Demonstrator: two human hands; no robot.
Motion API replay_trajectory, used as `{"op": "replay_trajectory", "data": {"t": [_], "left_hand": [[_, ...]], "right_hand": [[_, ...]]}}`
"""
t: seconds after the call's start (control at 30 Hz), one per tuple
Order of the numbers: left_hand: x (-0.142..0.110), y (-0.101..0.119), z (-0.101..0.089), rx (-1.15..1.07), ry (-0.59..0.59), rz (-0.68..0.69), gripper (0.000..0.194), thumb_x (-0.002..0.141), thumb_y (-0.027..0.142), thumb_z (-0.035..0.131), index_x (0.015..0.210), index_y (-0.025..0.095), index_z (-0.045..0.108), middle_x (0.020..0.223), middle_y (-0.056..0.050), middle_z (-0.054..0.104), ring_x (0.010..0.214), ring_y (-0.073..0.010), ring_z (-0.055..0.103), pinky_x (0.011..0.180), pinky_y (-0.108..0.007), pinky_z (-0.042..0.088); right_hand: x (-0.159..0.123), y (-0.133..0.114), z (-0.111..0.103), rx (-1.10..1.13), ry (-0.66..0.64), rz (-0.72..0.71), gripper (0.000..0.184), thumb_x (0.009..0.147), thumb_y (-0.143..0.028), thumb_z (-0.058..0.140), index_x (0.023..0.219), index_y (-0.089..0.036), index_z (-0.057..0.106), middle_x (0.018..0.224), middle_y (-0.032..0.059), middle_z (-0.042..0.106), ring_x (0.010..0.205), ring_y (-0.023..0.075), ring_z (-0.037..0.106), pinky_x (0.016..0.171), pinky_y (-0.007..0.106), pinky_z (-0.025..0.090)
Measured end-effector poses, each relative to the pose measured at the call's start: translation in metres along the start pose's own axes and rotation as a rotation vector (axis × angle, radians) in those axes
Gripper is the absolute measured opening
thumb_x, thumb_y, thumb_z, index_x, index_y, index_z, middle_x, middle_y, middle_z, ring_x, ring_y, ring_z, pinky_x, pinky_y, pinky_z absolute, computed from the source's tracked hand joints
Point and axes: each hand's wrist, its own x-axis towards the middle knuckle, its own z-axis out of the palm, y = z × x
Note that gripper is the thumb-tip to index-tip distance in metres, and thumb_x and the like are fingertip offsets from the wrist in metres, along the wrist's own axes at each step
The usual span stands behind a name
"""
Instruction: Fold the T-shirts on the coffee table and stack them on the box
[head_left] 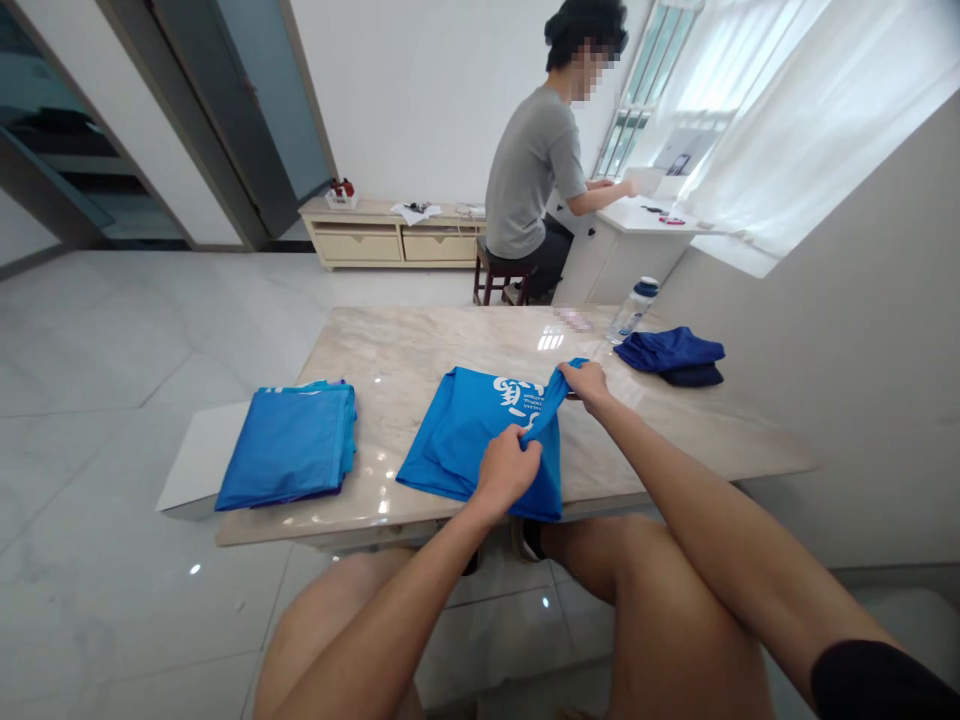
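A bright blue cloth item [469, 420] with white printed characters, perhaps a bag or a shirt, lies partly folded on the marble-topped table [390, 335]. My left hand [510, 465] is closed on its right-hand edge, near the front. Farther back, my right hand [586, 383] pinches the far corner of the same edge. Between the two hands the edge is lifted and bunched into a narrow strip. To the left sits a stack of folded blue cloth [289, 445], which neither hand touches.
A dark blue cloth bundle [667, 352] and a clear water bottle [634, 312] stand at the table's right. Behind, a person in a grey shirt [529, 170] sits on a stool at a white desk [637, 215]. A low cabinet [360, 240] lines the wall.
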Motion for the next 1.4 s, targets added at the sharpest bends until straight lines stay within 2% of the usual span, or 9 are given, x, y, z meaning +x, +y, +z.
{"op": "replay_trajectory", "data": {"t": [0.17, 0.33, 0.6, 0.77, 0.83, 1.0, 1.17, 1.27, 1.4], "left_hand": [[0.013, -0.069, -0.049, -0.084, 0.136, -0.072, 0.016, 0.093, 0.024, 0.06, 0.083, 0.021, 0.072, 0.08, -0.004, 0.074, 0.082, -0.0219, 0.069, 0.077, -0.031, 0.045], [0.016, -0.122, -0.072, -0.152, 0.15, -0.157, 0.021, 0.091, 0.029, 0.058, 0.084, 0.019, 0.075, 0.072, -0.001, 0.069, 0.08, -0.0224, 0.068, 0.076, -0.03, 0.046], [0.017, -0.18, -0.081, -0.234, 0.202, -0.206, 0.031, 0.093, 0.034, 0.06, 0.103, 0.014, 0.081, 0.104, -0.012, 0.085, 0.104, -0.0308, 0.077, 0.094, -0.037, 0.055], [0.016, -0.192, -0.087, -0.109, 0.179, -0.146, 0.031, 0.099, 0.033, 0.06, 0.107, 0.013, 0.082, 0.108, -0.017, 0.086, 0.105, -0.0326, 0.079, 0.096, -0.039, 0.056], [0.014, -0.192, -0.09, -0.026, 0.177, -0.136, 0.031, 0.103, 0.034, 0.06, 0.108, 0.013, 0.083, 0.107, -0.017, 0.085, 0.104, -0.0323, 0.079, 0.093, -0.038, 0.056], [0.006, -0.184, -0.098, 0.265, 0.176, -0.165, 0.035, 0.11, 0.038, 0.054, 0.113, 0.017, 0.082, 0.11, -0.018, 0.085, 0.109, -0.0352, 0.079, 0.089, -0.038, 0.053], [-0.004, -0.171, -0.106, 0.572, 0.107, -0.213, 0.049, 0.116, 0.044, 0.038, 0.113, 0.019, 0.081, 0.109, -0.02, 0.083, 0.104, -0.0365, 0.08, 0.082, -0.038, 0.052], [-0.007, -0.165, -0.111, 0.714, 0.092, -0.223, 0.052, 0.117, 0.042, 0.033, 0.114, 0.018, 0.079, 0.108, -0.02, 0.083, 0.101, -0.0359, 0.08, 0.08, -0.038, 0.053], [-0.007, -0.168, -0.118, 0.831, 0.115, -0.198, 0.054, 0.117, 0.038, 0.029, 0.115, 0.015, 0.077, 0.109, -0.02, 0.082, 0.102, -0.0365, 0.08, 0.078, -0.039, 0.056]], "right_hand": [[-0.018, -0.042, 0.061, -0.175, -0.079, -0.191, 0.023, 0.096, -0.036, 0.07, 0.086, -0.016, 0.073, 0.068, 0.0108, 0.069, 0.071, 0.0265, 0.074, 0.074, 0.035, 0.063], [-0.036, -0.067, 0.114, -0.274, -0.158, -0.242, 0.029, 0.102, -0.038, 0.063, 0.1, -0.012, 0.077, 0.084, 0.0167, 0.078, 0.09, 0.0289, 0.078, 0.091, 0.035, 0.062], [-0.056, -0.078, 0.16, -0.332, -0.228, -0.16, 0.033, 0.104, -0.034, 0.06, 0.115, -0.01, 0.08, 0.099, 0.0205, 0.082, 0.106, 0.0319, 0.08, 0.096, 0.036, 0.062], [-0.059, -0.082, 0.171, -0.309, -0.243, -0.146, 0.032, 0.105, -0.032, 0.06, 0.116, -0.009, 0.079, 0.109, 0.0239, 0.082, 0.119, 0.0353, 0.078, 0.102, 0.039, 0.06], [-0.059, -0.082, 0.176, -0.285, -0.275, -0.148, 0.031, 0.107, -0.035, 0.06, 0.111, -0.011, 0.079, 0.105, 0.0219, 0.083, 0.111, 0.0326, 0.08, 0.099, 0.037, 0.062], [-0.062, -0.082, 0.186, -0.173, -0.402, -0.15, 0.044, 0.114, -0.042, 0.05, 0.096, -0.012, 0.077, 0.094, 0.0139, 0.083, 0.075, 0.0191, 0.08, 0.071, 0.024, 0.061], [-0.057, -0.078, 0.163, -0.159, -0.4, -0.157, 0.029, 0.11, -0.029, 0.058, 0.098, -0.009, 0.076, 0.093, 0.0141, 0.083, 0.072, 0.0163, 0.077, 0.065, 0.019, 0.055], [-0.056, -0.068, 0.137, -0.35, -0.423, -0.298, 0.024, 0.105, -0.025, 0.064, 0.095, -0.01, 0.079, 0.086, 0.0137, 0.082, 0.078, 0.0201, 0.077, 0.073, 0.023, 0.055], [-0.075, -0.043, 0.114, -0.684, -0.596, -0.685, 0.021, 0.104, -0.023, 0.065, 0.105, -0.013, 0.083, 0.094, 0.014, 0.083, 0.097, 0.0283, 0.078, 0.088, 0.03, 0.057]]}}
